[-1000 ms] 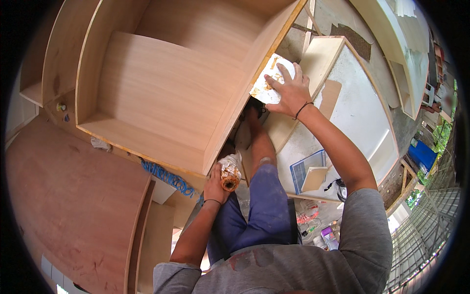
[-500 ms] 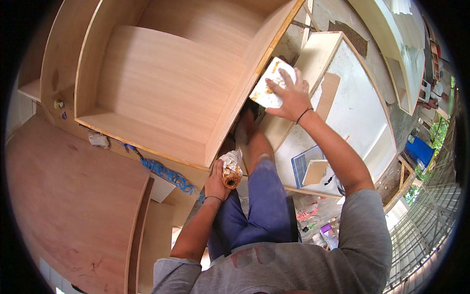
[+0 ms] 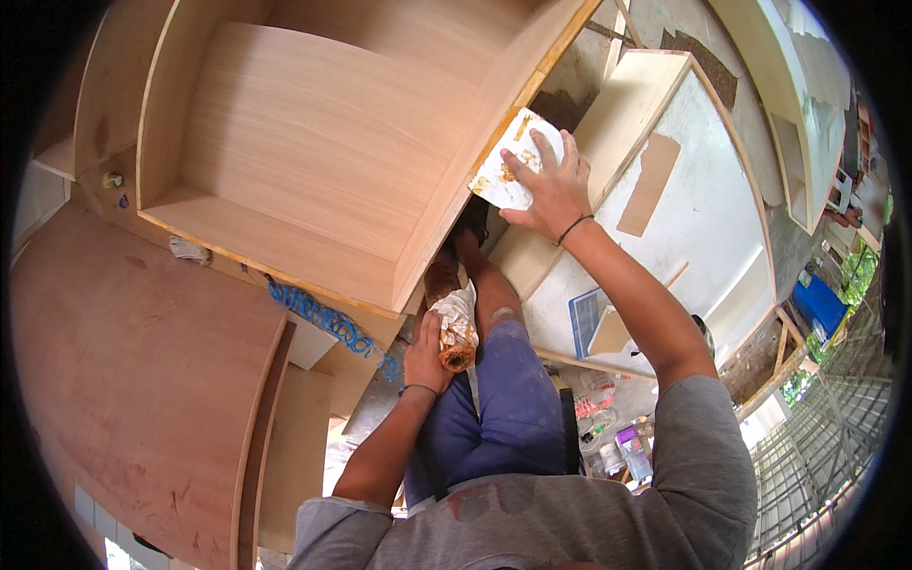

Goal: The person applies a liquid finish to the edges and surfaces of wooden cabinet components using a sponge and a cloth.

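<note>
My right hand has its fingers spread over a flat white square pad smeared with orange-brown stuff. The pad lies against the yellowish-brown front edge of a large wooden cabinet. My left hand is wrapped round a crumpled white bag, held over my thighs. Its near end gapes and is coated in orange-brown paste. Part of the bag is hidden behind my fingers.
A white panelled cabinet piece lies to the right, with a blue-edged tray on it. A coiled blue hose hangs at the left beside a brown wooden panel. Several bottles and packages stand by my right side.
The view has shifted slightly. My right hand and the pad have moved a little left along the cabinet edge. My left hand still holds the bag, which sits slightly farther right.
</note>
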The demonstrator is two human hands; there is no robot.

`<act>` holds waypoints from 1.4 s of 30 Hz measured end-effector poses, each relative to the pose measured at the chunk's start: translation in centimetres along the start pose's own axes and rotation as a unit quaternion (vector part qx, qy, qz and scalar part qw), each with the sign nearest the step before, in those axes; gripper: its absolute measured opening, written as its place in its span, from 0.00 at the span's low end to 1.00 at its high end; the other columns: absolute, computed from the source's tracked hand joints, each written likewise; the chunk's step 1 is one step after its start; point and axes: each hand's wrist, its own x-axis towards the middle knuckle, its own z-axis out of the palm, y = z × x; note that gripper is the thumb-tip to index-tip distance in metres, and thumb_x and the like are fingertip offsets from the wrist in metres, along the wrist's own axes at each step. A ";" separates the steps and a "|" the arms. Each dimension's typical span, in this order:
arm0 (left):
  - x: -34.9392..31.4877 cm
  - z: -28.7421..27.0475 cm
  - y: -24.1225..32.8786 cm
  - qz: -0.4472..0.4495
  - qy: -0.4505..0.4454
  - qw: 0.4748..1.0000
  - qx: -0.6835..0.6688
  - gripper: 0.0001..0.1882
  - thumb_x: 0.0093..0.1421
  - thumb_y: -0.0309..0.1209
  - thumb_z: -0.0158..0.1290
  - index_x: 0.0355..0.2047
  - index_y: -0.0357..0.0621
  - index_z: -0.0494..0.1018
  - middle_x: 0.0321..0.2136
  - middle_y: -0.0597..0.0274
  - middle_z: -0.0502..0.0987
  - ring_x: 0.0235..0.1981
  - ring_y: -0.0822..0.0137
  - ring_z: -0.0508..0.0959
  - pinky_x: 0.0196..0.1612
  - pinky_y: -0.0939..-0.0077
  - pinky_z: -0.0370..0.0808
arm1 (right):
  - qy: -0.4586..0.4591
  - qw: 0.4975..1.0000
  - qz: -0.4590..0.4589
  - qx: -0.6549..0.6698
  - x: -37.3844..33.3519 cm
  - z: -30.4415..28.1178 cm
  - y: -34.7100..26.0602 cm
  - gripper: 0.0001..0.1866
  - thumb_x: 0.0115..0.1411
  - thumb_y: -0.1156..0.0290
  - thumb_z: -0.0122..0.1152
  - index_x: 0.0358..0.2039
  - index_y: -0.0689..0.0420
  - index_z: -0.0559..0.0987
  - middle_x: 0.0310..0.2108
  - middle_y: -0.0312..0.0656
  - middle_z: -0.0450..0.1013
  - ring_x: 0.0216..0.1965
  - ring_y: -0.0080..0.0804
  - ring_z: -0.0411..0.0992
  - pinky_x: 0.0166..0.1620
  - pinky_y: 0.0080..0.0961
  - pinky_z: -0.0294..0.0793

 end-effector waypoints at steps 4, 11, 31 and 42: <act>0.0 0.0 0.7 -0.010 -0.013 1.000 0.003 0.53 0.43 0.43 0.68 0.65 0.45 0.51 0.65 0.51 0.58 0.51 0.45 0.74 0.47 0.56 0.75 | -0.021 1.000 0.018 -0.006 0.4 -2.9 -1.0 0.43 0.37 0.42 0.73 0.58 0.34 0.73 0.65 0.45 0.56 0.64 0.66 0.47 0.55 0.62 0.54; 0.7 -0.5 2.0 -0.051 -0.010 0.999 -0.011 0.52 0.44 0.41 0.68 0.65 0.44 0.51 0.65 0.55 0.58 0.56 0.51 0.72 0.48 0.57 0.74 | -0.043 0.998 0.023 -0.047 1.9 -3.1 -0.6 0.43 0.37 0.42 0.72 0.58 0.34 0.74 0.65 0.46 0.57 0.64 0.65 0.48 0.55 0.60 0.55; -2.9 1.3 -5.6 -0.043 -0.030 0.998 0.043 0.54 0.42 0.42 0.70 0.65 0.43 0.51 0.61 0.46 0.62 0.59 0.45 0.68 0.54 0.57 0.72 | -0.064 0.998 -0.008 0.022 -3.4 -2.1 0.3 0.46 0.38 0.43 0.72 0.62 0.33 0.69 0.66 0.45 0.55 0.66 0.65 0.45 0.59 0.63 0.55; -3.8 0.3 -7.5 -0.030 -0.045 0.997 0.048 0.53 0.44 0.41 0.68 0.65 0.43 0.50 0.62 0.50 0.62 0.55 0.48 0.71 0.53 0.58 0.73 | 0.054 0.996 -0.039 0.052 -3.1 3.5 -4.5 0.48 0.34 0.46 0.77 0.61 0.29 0.69 0.66 0.44 0.53 0.64 0.64 0.47 0.58 0.59 0.56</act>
